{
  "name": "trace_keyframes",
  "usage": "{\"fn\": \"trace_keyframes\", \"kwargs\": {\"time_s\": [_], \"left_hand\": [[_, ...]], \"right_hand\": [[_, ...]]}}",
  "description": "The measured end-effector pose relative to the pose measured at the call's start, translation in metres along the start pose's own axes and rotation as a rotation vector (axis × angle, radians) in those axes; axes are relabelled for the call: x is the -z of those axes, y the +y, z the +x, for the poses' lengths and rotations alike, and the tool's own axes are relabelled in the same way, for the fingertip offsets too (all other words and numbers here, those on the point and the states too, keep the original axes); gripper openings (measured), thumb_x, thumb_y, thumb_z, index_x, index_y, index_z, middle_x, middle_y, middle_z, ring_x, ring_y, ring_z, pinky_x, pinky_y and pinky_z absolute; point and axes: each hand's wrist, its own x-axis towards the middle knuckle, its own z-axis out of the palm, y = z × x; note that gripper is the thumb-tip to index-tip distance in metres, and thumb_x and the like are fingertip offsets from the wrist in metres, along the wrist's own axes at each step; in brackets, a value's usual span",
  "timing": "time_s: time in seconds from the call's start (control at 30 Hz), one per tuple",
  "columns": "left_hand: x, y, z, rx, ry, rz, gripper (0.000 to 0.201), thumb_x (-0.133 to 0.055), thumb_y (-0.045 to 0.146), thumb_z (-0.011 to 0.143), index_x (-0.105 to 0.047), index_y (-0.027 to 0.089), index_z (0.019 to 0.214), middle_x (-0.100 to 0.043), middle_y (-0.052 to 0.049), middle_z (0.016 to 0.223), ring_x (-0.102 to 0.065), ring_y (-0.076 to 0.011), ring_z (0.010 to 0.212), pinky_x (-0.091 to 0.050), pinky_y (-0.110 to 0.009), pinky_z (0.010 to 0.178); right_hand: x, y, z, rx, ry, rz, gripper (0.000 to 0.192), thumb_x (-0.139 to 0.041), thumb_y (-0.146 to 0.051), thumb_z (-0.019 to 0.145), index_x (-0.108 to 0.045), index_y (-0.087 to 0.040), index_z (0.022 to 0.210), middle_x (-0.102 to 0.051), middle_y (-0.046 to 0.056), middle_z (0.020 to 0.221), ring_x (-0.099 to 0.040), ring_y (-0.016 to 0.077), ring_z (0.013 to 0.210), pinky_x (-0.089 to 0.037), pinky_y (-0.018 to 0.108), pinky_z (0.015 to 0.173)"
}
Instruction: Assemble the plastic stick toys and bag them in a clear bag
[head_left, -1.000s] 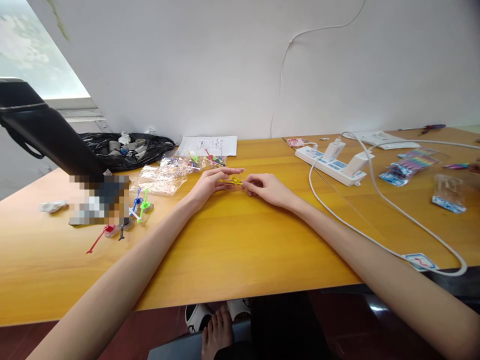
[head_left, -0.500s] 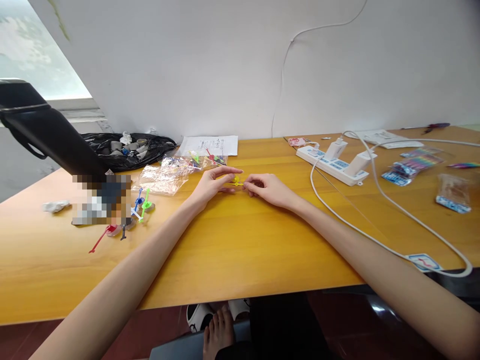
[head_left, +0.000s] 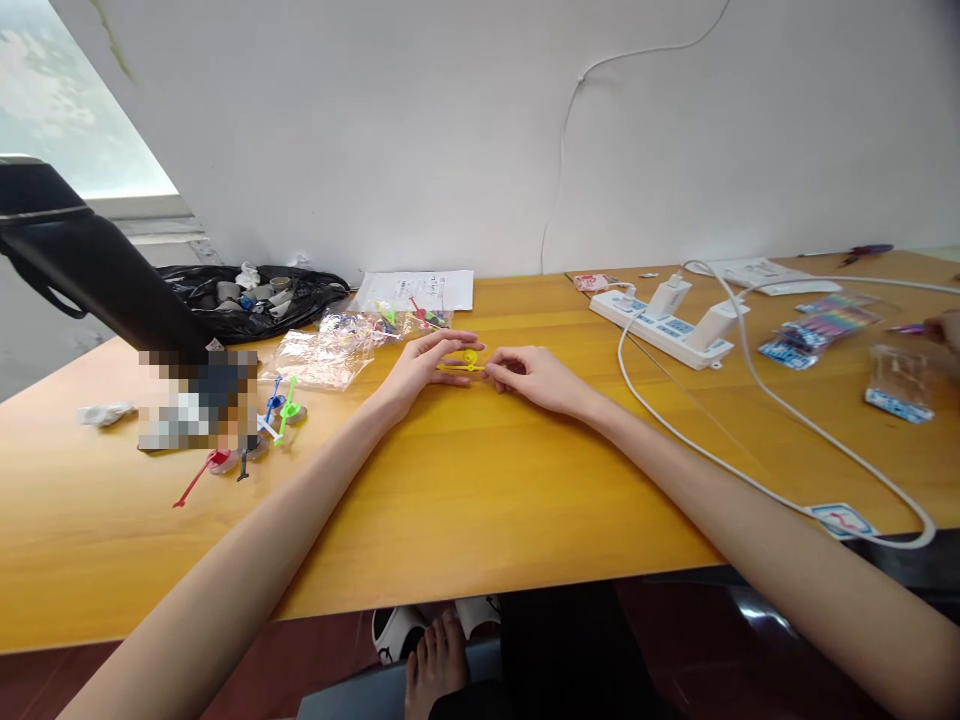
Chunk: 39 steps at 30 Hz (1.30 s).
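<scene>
A small yellow plastic piece (head_left: 471, 366), with a thin bar and a round knob, is between my two hands above the middle of the table. My right hand (head_left: 529, 373) pinches the right end of its bar between thumb and fingertips. My left hand (head_left: 424, 365) is around the left end, fingers stretched out and apart; any touch there cannot be made out. Similar pieces lie left of my left forearm: a green one (head_left: 288, 410), a blue one (head_left: 275, 401), a red one (head_left: 217, 459) and a dark one (head_left: 244, 464).
Clear plastic bags (head_left: 322, 358) and a paper sheet (head_left: 450, 290) lie behind my left hand. A black bag (head_left: 315, 295) and a black cylinder (head_left: 112, 260) stand left. To the right are a power strip (head_left: 652, 335), cables, and another person's hand (head_left: 949, 332) at a colourful pen.
My left fingers have opened away from the yellow piece, showing more of its bar and knob. Another person's hand has come in at the far right edge by the pen.
</scene>
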Motion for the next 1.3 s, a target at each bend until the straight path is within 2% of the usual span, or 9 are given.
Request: {"fn": "trace_keyframes", "kwargs": {"time_s": [0.27, 0.43, 0.57, 0.77, 0.93, 1.3], "left_hand": [[-0.003, 0.004, -0.001, 0.011, -0.016, -0.023, 0.041, -0.065, 0.047, 0.087, -0.070, 0.017, 0.116, -0.067, -0.015, 0.135, -0.069, -0.0309, 0.115, -0.058, -0.047, 0.098], [-0.002, 0.004, -0.003, 0.015, -0.057, -0.003, 0.041, -0.066, 0.047, 0.088, -0.069, 0.019, 0.118, -0.067, -0.014, 0.136, -0.072, -0.0303, 0.110, -0.056, -0.047, 0.101], [-0.002, 0.001, -0.003, -0.036, -0.082, 0.033, 0.040, -0.070, 0.043, 0.087, -0.069, 0.018, 0.119, -0.068, -0.014, 0.132, -0.071, -0.0298, 0.112, -0.057, -0.047, 0.100], [-0.002, -0.004, 0.000, -0.101, -0.068, 0.139, 0.046, -0.083, 0.041, 0.076, -0.070, 0.018, 0.114, -0.069, -0.013, 0.130, -0.072, -0.0272, 0.107, -0.061, -0.043, 0.092], [-0.001, -0.010, 0.002, -0.152, -0.047, 0.156, 0.046, -0.084, 0.042, 0.076, -0.069, 0.016, 0.110, -0.073, -0.014, 0.120, -0.074, -0.0252, 0.099, -0.062, -0.041, 0.088], [-0.001, -0.009, 0.002, -0.177, -0.028, 0.203, 0.042, -0.084, 0.041, 0.075, -0.069, 0.016, 0.105, -0.074, -0.011, 0.116, -0.074, -0.0203, 0.090, -0.061, -0.036, 0.084]], "right_hand": [[-0.001, 0.001, 0.000, 0.025, 0.036, 0.039, 0.033, -0.054, -0.048, 0.095, -0.068, -0.018, 0.090, -0.067, 0.003, 0.074, -0.059, 0.0164, 0.070, -0.043, 0.029, 0.071], [0.000, 0.000, 0.000, 0.026, 0.080, -0.071, 0.031, -0.051, -0.042, 0.097, -0.069, -0.018, 0.091, -0.068, 0.002, 0.073, -0.059, 0.0152, 0.067, -0.042, 0.028, 0.068], [0.001, 0.001, 0.001, 0.029, 0.102, -0.162, 0.030, -0.051, -0.039, 0.098, -0.071, -0.018, 0.094, -0.070, 0.002, 0.075, -0.059, 0.0151, 0.067, -0.040, 0.027, 0.067], [0.002, 0.003, 0.001, 0.049, 0.115, -0.233, 0.030, -0.051, -0.040, 0.098, -0.073, -0.019, 0.100, -0.072, 0.004, 0.082, -0.059, 0.0162, 0.069, -0.037, 0.027, 0.065], [0.000, 0.004, 0.001, 0.075, 0.079, -0.224, 0.032, -0.049, -0.043, 0.100, -0.071, -0.019, 0.098, -0.070, 0.002, 0.078, -0.059, 0.0156, 0.067, -0.038, 0.027, 0.066], [0.000, 0.006, 0.000, 0.021, 0.082, -0.226, 0.035, -0.049, -0.049, 0.100, -0.070, -0.021, 0.103, -0.071, 0.003, 0.080, -0.059, 0.0171, 0.070, -0.039, 0.028, 0.067]]}}
